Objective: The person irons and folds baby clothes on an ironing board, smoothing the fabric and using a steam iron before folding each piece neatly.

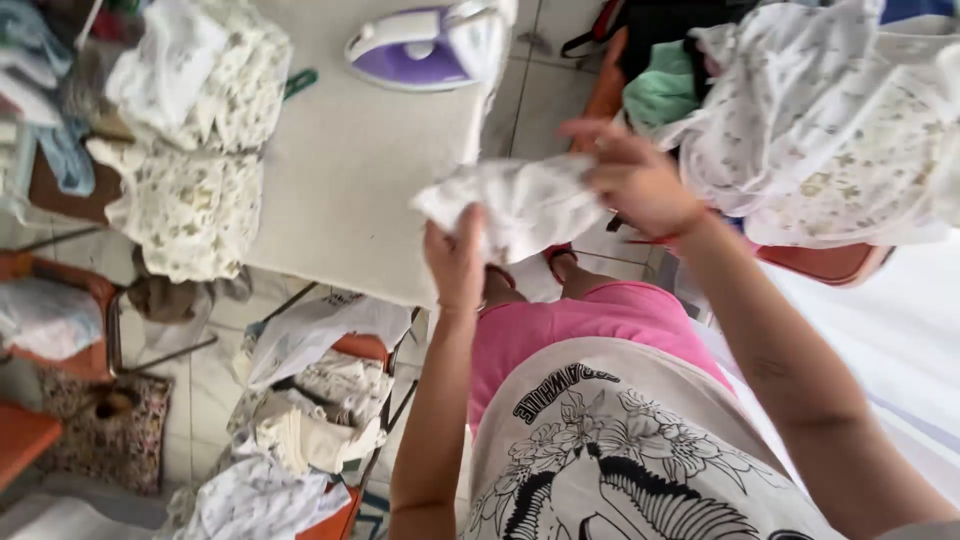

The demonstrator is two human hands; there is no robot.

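Both hands are holding a small white printed cloth (520,200) above the worktop (350,170) edge, near the purple iron (415,48). The left hand (455,260) fingers are pinching its lower corner; the right hand (630,175) fingers are clamping its right edge.

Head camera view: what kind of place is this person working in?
Probably a home ironing corner. A purple iron rests on a padded ironing board, folded printed clothes lie stacked on it, and both hands hold a small white garment.

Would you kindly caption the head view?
Both hands, left and right, hold a white cloth beside an ironing board.
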